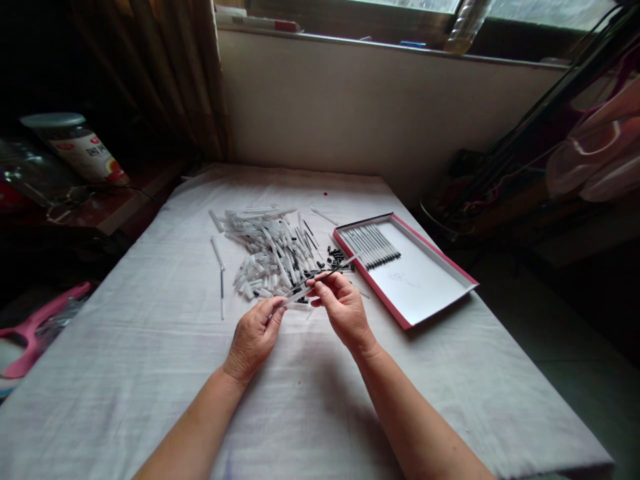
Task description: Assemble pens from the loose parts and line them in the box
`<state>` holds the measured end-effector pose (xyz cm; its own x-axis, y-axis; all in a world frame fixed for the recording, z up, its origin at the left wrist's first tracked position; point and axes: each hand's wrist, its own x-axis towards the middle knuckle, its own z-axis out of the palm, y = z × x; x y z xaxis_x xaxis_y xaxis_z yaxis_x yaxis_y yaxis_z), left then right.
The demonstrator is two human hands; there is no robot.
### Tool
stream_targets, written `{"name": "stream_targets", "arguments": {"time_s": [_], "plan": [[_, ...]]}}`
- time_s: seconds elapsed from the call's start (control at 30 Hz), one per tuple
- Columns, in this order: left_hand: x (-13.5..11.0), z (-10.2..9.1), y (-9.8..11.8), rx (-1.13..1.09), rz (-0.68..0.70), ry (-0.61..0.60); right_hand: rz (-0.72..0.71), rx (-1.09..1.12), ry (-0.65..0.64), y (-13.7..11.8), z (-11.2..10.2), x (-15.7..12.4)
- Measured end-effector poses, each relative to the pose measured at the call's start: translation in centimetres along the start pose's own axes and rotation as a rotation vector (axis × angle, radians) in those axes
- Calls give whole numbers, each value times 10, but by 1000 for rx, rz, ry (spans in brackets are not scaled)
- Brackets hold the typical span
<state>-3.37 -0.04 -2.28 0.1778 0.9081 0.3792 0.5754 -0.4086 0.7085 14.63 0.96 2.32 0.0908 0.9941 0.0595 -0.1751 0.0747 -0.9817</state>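
Note:
Between finger and thumb my left hand (256, 333) pinches a clear pen barrel (297, 295), which slants up to the right. My right hand (341, 305) is closed on a thin dark pen refill (341, 266) whose pale end points up and right. The two pieces cross close together; whether one is inside the other I cannot tell. Just beyond my hands lies a heap of loose pen barrels and caps (270, 247). Small black plugs (336, 257) are scattered at its right side. A shallow red-edged box lid (430, 293) holds a row of pens (371, 245).
A white cloth (150, 347) covers the table. One loose pen (222, 293) lies left of the heap. A lidded jar (87, 150) stands on a dark side table at left, with a pink-handled item (35, 333) below. A wall (340, 107) and window sill close off the back.

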Motion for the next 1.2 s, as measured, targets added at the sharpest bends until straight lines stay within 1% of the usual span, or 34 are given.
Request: {"name": "stream_targets", "arguments": {"time_s": [0.13, 0.2, 0.23, 0.3, 0.37, 0.4, 0.47, 0.53, 0.6, 0.67, 0.77, 0.87, 0.93, 1.0, 1.1, 1.13, 1.2], "plan": [[-1, 0, 2, -72, -53, -5, -50, -135, -161, -7, 3, -1], [-1, -1, 4, -130, -90, 19, -87, -213, -204, -13, 0, 2], [0, -1, 5, -158, -108, 36, -99, -282, -206, -17, -3, 4], [0, -2, 8, -201, -136, 73, -117, -535, -161, -22, -15, 11], [0, -3, 8, -222, -145, 97, -115, -936, -62, -25, -30, 19], [-1, -2, 8, -226, -146, 103, -79, -1143, -24, -25, -38, 22], [-1, -1, 6, -231, -146, 107, 62, -1463, 7, -24, -52, 26], [-2, 2, 4, -238, -150, 107, 202, -1633, -19, -20, -62, 29], [-2, 4, 2, -240, -152, 107, 264, -1697, -60, -16, -65, 30], [-2, 5, 0, -232, -157, 114, 260, -1701, -80, -13, -64, 33], [-1, 5, -2, -209, -168, 133, 187, -1606, -71, -11, -56, 42], [0, 4, -2, -186, -182, 134, 106, -1356, -55, -11, -45, 56], [1, 3, -2, -180, -187, 135, 91, -1154, -55, -11, -41, 63], [1, 3, -2, -183, -193, 145, 126, -1040, -48, -10, -41, 64], [0, 3, -2, -188, -201, 152, 273, -983, -92, -6, -44, 53], [0, 3, -2, -184, -200, 148, 338, -919, -127, -4, -45, 48], [0, 4, -2, -173, -195, 133, 437, -696, -185, 1, -43, 39]]}}
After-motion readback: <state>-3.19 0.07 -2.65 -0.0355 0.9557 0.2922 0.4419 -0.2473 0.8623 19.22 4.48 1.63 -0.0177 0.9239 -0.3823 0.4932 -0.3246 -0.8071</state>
